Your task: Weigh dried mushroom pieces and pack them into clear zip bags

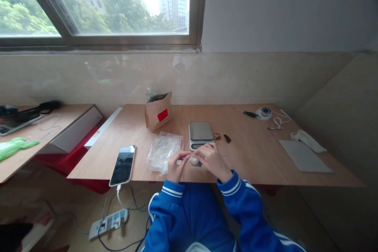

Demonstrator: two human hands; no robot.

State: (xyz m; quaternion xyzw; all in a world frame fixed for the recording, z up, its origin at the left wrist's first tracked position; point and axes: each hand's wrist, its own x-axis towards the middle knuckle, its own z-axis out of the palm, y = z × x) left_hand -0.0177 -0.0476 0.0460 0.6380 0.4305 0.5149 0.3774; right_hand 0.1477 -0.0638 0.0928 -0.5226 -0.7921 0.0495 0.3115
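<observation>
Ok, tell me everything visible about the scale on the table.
The scale is a small, flat, rectangular kitchen type with a grey, metal-looking top plate, bare, over a white body. Its front strip with the display is partly hidden by the right hand. It lies level on the wooden table, right of a crumpled clear bag.

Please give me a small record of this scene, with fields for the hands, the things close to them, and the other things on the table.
left hand: touches the small pale round thing from the left
right hand: holds the same thing from the right
place: front edge of the wooden table
just behind the hands: kitchen scale, nothing on its plate
left of the hands: clear plastic bag, phone on a cable
further back: brown paper bag with a red label
far right: screwdriver, grey sheet
</observation>
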